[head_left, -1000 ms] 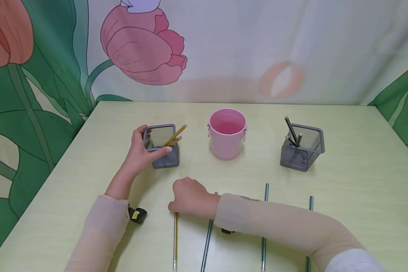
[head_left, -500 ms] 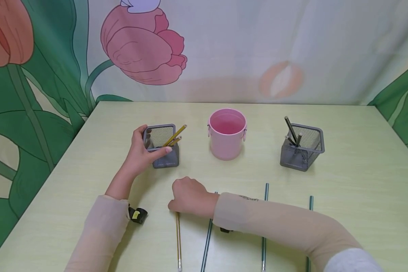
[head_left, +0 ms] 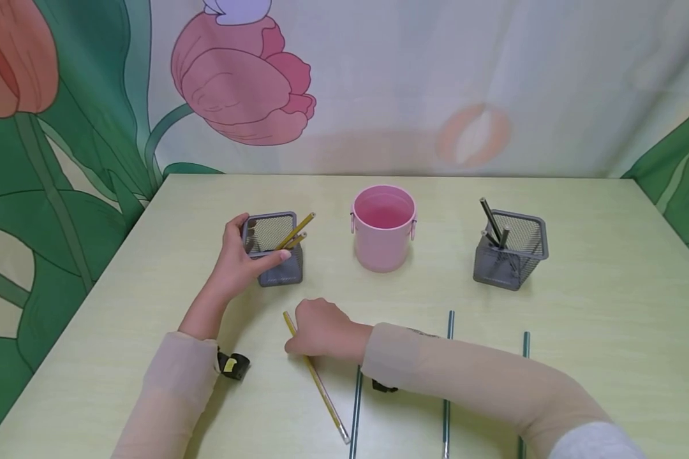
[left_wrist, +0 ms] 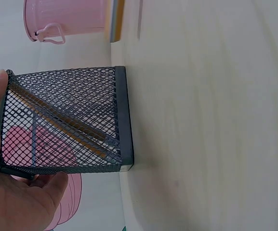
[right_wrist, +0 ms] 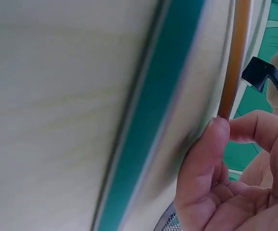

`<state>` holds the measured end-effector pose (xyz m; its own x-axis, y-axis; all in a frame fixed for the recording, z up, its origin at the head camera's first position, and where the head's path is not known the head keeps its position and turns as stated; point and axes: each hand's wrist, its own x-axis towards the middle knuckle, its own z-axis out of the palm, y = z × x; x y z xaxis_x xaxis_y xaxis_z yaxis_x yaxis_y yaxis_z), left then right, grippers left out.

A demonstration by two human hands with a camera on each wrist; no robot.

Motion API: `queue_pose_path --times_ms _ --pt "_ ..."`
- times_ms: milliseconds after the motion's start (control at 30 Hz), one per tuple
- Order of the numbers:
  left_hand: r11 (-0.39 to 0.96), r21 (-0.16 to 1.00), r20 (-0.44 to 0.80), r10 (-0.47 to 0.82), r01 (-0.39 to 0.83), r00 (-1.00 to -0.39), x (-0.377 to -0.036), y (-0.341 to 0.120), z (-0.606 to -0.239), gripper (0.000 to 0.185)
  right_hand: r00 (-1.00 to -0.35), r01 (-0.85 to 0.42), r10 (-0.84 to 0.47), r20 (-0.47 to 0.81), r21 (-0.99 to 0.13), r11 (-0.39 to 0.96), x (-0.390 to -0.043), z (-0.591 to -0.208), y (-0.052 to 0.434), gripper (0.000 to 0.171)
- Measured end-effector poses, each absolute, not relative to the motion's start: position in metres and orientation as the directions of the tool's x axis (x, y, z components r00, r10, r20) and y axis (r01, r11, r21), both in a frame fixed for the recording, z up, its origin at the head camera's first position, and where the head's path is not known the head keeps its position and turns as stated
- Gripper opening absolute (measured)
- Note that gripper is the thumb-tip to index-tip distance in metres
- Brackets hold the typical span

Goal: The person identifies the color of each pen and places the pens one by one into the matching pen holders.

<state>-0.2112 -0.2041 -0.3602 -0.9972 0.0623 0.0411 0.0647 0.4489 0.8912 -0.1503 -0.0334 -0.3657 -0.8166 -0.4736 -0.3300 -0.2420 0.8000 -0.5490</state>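
My left hand (head_left: 238, 261) grips the left mesh cup (head_left: 272, 247), thumb on the far rim and fingers across the near side; two yellow pencils (head_left: 296, 231) lean inside it, tips over the right edge. My right hand (head_left: 321, 328) has its fingers curled round a yellow pencil (head_left: 321, 389) that lies slanted on the table (head_left: 608, 306), its far end poking out past my knuckles, just in front of the cup. The pink bucket (head_left: 383, 226) stands in the middle; I see nothing inside it. The right mesh cup (head_left: 511, 250) holds dark pencils (head_left: 492, 223). Three green pencils (head_left: 448, 376) lie side by side under my forearm.
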Motion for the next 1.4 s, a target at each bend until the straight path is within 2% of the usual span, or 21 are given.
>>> queue_pose_path --times_ms 300,633,1000,1167,1400 --pt "0.445 0.894 0.033 0.059 0.056 -0.998 -0.212 -0.205 -0.361 0.1 -0.828 -0.201 -0.458 -0.324 -0.591 0.781 -0.153 -0.35 -0.029 0.039" --pt "0.429 0.901 0.041 0.063 0.064 -0.997 -0.211 -0.203 -0.362 0.1 -0.834 -0.291 -0.527 -0.166 -0.679 0.674 -0.152 -0.332 -0.017 0.045" --pt "0.442 0.895 0.041 0.061 0.064 -0.997 -0.21 -0.204 -0.361 0.1 -0.853 -0.347 -0.522 -0.015 -0.731 0.588 -0.144 -0.307 -0.004 0.014" --pt "0.451 0.89 0.046 0.058 0.068 -0.997 -0.211 -0.203 -0.36 0.099 -0.841 -0.376 -0.539 0.046 -0.765 0.523 -0.138 -0.3 0.0 0.01" --pt "0.423 0.902 0.061 0.073 0.087 -0.995 -0.212 -0.205 -0.36 0.095 -0.805 -0.502 -0.533 0.259 -0.775 0.383 -0.135 -0.282 0.004 0.007"
